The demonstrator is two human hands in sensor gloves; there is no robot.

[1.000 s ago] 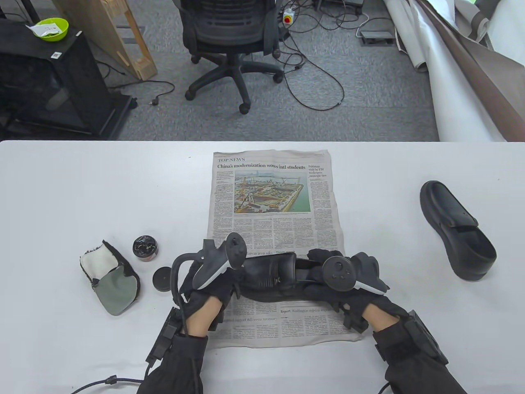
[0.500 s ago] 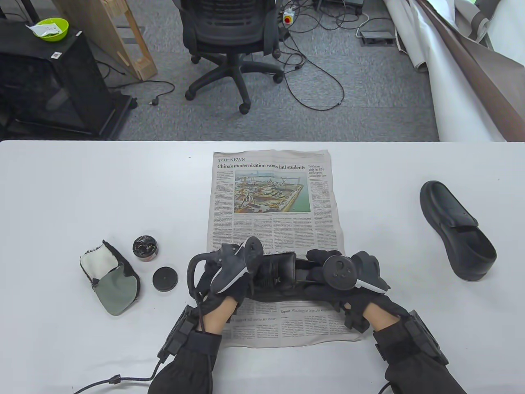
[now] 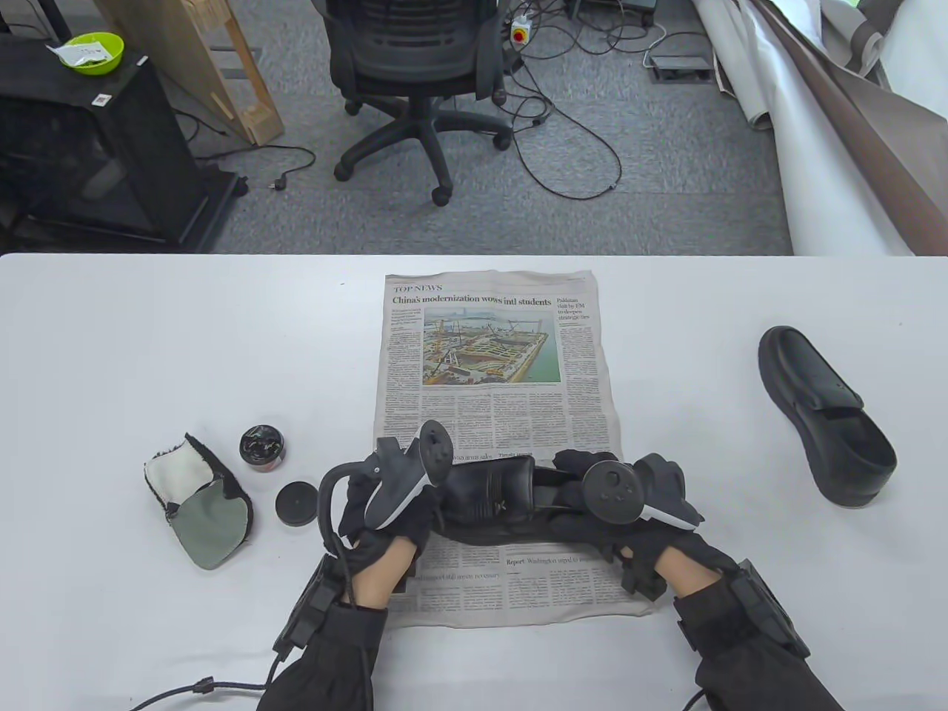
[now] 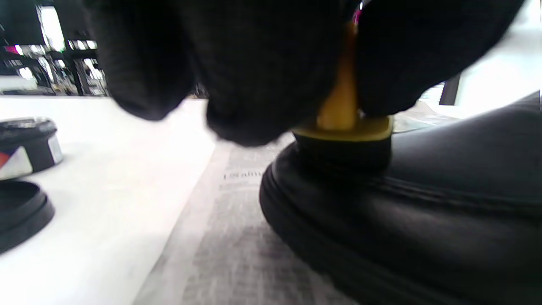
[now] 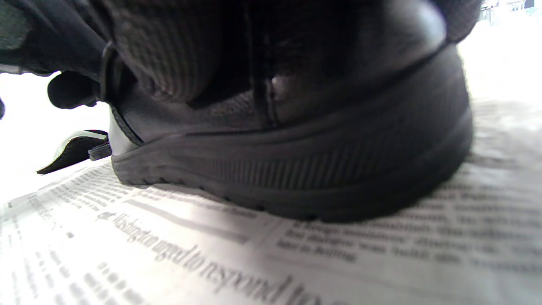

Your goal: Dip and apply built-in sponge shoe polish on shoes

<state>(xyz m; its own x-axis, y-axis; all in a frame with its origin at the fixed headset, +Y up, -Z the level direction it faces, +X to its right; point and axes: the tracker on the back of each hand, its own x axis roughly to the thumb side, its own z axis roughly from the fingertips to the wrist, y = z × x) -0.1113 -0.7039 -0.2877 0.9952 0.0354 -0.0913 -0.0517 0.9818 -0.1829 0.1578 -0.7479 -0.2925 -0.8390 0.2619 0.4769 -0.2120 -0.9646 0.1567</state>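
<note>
Movement shows in the left hand (image 3: pixel 389 511) alone: half a second ago it sat further right along the toe of the shoe (image 3: pixel 496 503), and now it is back toward the toe tip, near where it was a second ago, which reads as one rubbing stroke out and back. I judge the polish is being worked into the toe, with the task in mid-application on this first shoe, while the second shoe (image 3: pixel 826 418) lies well apart on the right of the worktop (image 3: pixel 148 333), seemingly not yet treated. The right hand (image 3: pixel 629 511) has not shifted; it holds the heel end, steadying the shoe on the newspaper (image 3: pixel 496 355). The table view hides what the left hand carries, since the tracker and glove cover it. The left wrist view supplies that: the fingers (image 4: pixel 262 76) pinch a yellow-backed sponge applicator (image 4: pixel 343 140), its dark pad pressed flat against the toe. That view also shows the open polish tin (image 4: pixel 27 142) and its lid (image 4: pixel 21 212) on the left. The right wrist view shows only the sole resting on newsprint, with gloved fingers at the collar.
</note>
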